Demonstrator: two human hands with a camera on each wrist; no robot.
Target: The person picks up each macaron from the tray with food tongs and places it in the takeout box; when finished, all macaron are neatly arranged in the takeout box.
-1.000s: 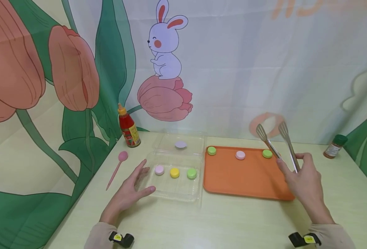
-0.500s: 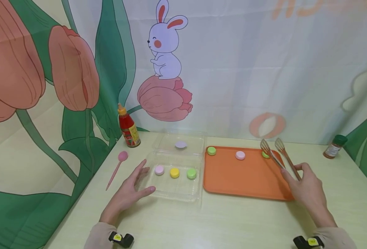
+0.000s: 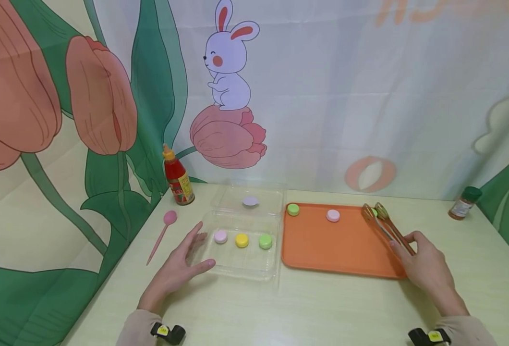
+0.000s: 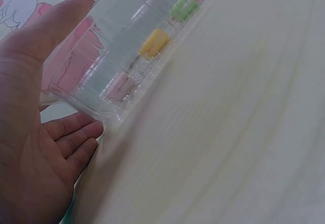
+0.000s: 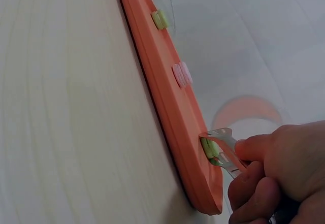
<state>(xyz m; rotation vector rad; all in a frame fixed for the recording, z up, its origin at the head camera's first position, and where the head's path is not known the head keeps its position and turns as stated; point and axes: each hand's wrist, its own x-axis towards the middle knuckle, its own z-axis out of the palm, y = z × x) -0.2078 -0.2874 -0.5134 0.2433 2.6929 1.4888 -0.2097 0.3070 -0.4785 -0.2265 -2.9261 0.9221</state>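
Since half a second ago, the tips of the metal tongs (image 3: 395, 232) move down and come closer together, and the right hand (image 3: 427, 264) goes a little lower too. We see this hand gripping the tongs, pinching them near the back end. The tips sit on both sides of a green macaron (image 5: 209, 148), but we cannot tell how tightly they squeeze it.

That macaron is on the orange tray (image 3: 341, 247), between one and two o'clock from its middle. A pink macaron (image 3: 333, 216) sits at eleven o'clock, and one more green treat (image 3: 293, 209) at ten.

At the tray's nine o'clock, we find a clear box (image 3: 237, 269) with its lid (image 3: 269, 202) tipped back at twelve. Inside, a pale purple macaron (image 3: 221, 236), a yellow one (image 3: 242, 240) and a green one (image 3: 265, 241) make a row.

The left hand (image 3: 178, 264) is at the box's eight o'clock, fingers spread. We cannot tell if it touches the side.

Farther out, a pink spoon (image 3: 161, 238) lies at the box's nine o'clock and a red bottle (image 3: 176, 175) stands between ten and eleven. A small jar (image 3: 463, 207) is near the tray's three o'clock.
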